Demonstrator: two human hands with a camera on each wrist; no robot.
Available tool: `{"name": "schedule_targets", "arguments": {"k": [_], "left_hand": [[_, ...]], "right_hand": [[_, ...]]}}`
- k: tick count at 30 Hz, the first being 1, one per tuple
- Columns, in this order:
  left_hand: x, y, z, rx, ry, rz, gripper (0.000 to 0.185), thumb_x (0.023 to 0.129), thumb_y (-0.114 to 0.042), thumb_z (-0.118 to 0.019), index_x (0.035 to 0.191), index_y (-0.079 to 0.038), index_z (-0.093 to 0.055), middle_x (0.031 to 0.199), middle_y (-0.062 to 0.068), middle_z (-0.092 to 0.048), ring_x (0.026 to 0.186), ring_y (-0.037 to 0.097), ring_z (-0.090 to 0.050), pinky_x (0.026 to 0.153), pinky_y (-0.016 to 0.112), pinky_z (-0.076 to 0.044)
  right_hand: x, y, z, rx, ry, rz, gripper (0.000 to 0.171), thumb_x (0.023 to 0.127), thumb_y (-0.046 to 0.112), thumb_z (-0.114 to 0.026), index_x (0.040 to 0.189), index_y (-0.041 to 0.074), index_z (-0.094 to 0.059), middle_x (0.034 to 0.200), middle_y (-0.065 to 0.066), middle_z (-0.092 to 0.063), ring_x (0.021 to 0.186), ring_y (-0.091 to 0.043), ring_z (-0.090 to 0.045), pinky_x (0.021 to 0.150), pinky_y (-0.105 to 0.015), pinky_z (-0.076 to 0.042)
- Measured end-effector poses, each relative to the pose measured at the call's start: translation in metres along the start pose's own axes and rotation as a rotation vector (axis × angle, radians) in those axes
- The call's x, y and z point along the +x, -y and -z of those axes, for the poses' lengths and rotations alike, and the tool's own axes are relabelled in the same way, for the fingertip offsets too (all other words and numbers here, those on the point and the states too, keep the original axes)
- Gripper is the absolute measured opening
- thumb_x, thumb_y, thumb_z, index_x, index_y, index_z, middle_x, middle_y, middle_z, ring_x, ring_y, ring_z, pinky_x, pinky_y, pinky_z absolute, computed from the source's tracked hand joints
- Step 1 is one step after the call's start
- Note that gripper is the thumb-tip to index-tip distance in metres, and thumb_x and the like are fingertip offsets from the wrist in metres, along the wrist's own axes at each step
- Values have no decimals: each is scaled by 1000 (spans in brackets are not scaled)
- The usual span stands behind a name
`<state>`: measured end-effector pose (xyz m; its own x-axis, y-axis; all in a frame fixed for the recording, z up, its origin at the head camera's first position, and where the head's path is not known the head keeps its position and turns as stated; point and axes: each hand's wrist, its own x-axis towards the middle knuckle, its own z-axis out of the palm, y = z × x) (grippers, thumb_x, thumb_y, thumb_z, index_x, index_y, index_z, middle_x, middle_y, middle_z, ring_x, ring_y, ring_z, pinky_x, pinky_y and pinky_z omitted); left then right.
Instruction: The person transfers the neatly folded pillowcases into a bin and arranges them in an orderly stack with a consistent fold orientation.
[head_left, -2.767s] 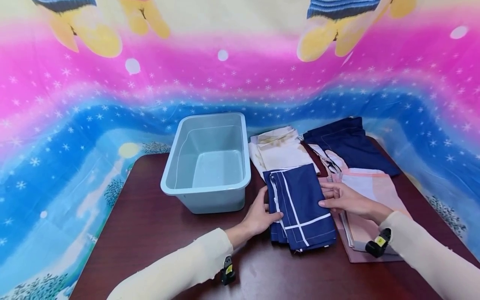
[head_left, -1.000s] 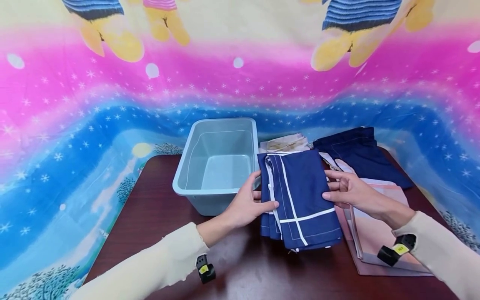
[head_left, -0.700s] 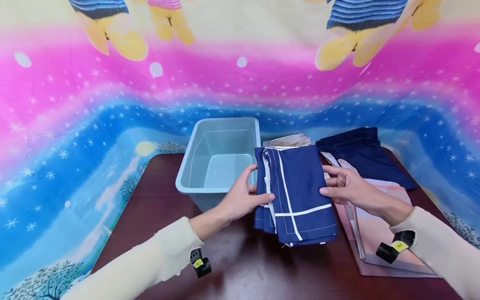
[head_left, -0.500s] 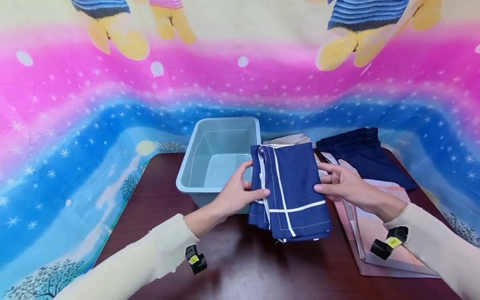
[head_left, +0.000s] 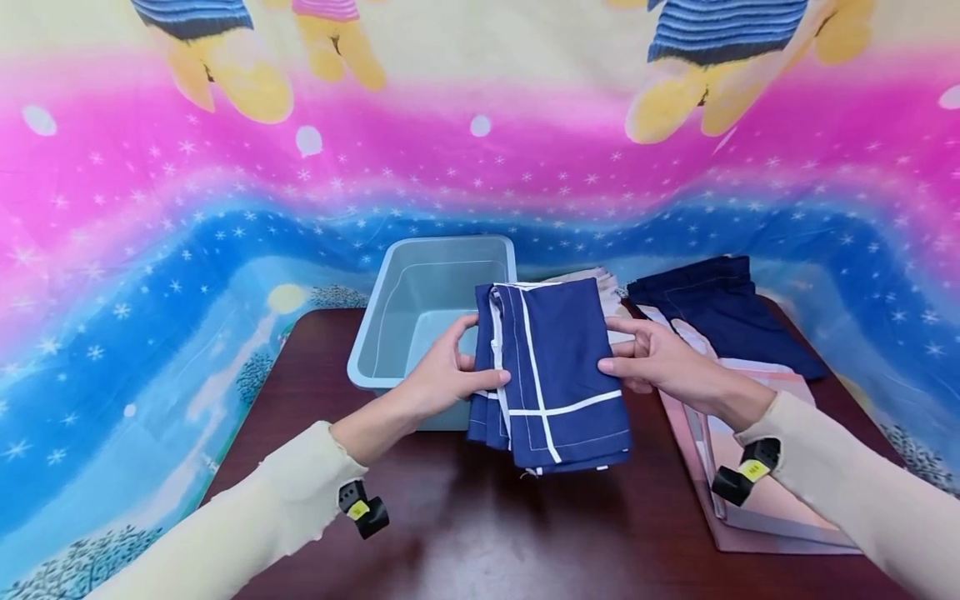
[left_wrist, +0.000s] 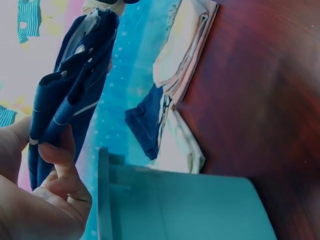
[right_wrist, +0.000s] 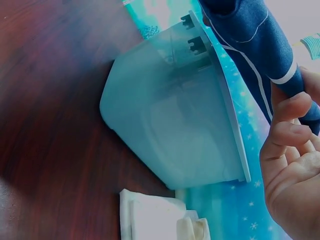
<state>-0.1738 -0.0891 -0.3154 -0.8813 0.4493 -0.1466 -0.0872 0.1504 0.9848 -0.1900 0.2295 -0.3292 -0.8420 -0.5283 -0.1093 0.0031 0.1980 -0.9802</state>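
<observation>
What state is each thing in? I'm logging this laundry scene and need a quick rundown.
Folded navy cloth with white stripes: lifted, gripped at both edges.
Left hand: grips its left edge.
Right hand: grips its right edge.
Grey-blue plastic tub: upright, empty.
Plain navy cloth: folded, on the table.
Pink cloth: folded flat.

Light: bright and even in the head view; we see no single lamp.
Shadows: soft ones on the table [head_left: 465,533] under the folded blue cloth [head_left: 551,375].
Glare: pale sheen on the dark wood.
Distortion: backdrop [head_left: 150,250] bends at the edges.
Wrist views: dimmer, bluish; near fingers [left_wrist: 60,155] are soft.
</observation>
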Motion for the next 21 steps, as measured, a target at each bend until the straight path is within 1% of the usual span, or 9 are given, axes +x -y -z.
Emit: {"name": "schedule_targets", "arguments": {"k": [4,6,8,11,15,18,21], "left_hand": [[-1,-3,8,12,17,-7,83,91,-6,-72,156,-22,-22,110,27,-74,86,25,-77,81,43,-62],[-1,-5,12,20,25,-4,85,91,-6,-71,157,-21,-20,110,27,-74,86,25,-77,81,44,-62],[-1,-6,17,27,33,2,86,92,-6,-71,158,-21,-18,111,27,-74,87,25,-77,82,44,-62],[-1,-7,22,48,37,9,87,92,-7,-71,158,-21,-17,111,26,-74,88,26,-77,83,45,-62],[-1,-7,28,72,44,8,85,92,-6,-71,158,-19,-18,110,26,-74,88,26,-78,83,44,-62],[1,-8,32,74,50,4,82,93,-4,-70,157,-17,-19,111,28,-73,87,27,-78,83,45,-62],[2,-10,36,75,54,1,80,93,-4,-69,156,-17,-20,113,29,-72,87,27,-78,82,45,-62]], "right_hand": [[6,2,-2,4,-6,0,73,101,10,-60,160,1,-19,107,5,-78,49,-8,-38,51,-37,-24],[9,4,-3,-5,-12,-4,73,100,11,-61,160,3,-20,107,5,-78,49,-8,-38,50,-33,-27],[11,6,-4,-8,-14,-6,73,100,12,-62,160,4,-21,107,4,-78,49,-9,-38,51,-35,-26],[15,8,-7,-8,-6,-10,73,100,13,-63,160,6,-21,109,3,-77,50,-8,-38,50,-33,-27],[19,9,-10,3,7,-6,73,100,12,-63,160,5,-22,108,4,-77,51,-8,-39,51,-31,-27],[21,9,-11,18,7,-4,72,100,12,-63,160,6,-22,105,3,-78,51,-7,-39,53,-35,-23],[23,11,-11,38,12,-6,73,100,12,-62,161,9,-21,104,3,-77,52,-7,-38,52,-33,-22]]}}
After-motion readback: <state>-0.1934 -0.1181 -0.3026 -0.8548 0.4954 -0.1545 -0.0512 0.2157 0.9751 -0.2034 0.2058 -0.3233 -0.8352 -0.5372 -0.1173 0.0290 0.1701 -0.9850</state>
